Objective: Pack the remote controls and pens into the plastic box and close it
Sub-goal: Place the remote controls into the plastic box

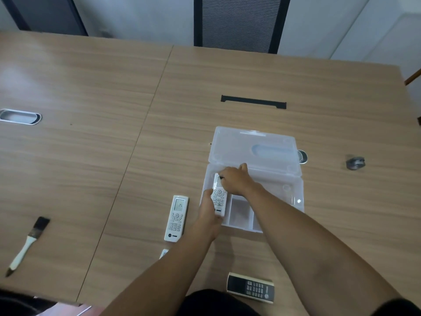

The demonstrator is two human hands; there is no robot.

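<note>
Both hands, left hand (210,205) and right hand (234,180), grip 1 white remote (219,197), lowering it into the plastic box (293,192) at centre frame; next, release it flat.

Two bare forearms with no sleeves in view, left hand (210,215) and right hand (234,179) without rings, watch or gloves, dark clothing at the bottom edge

An office meeting room — long table (91,92) (cable grommet (20,116)), mesh chair (239,21).
</note>
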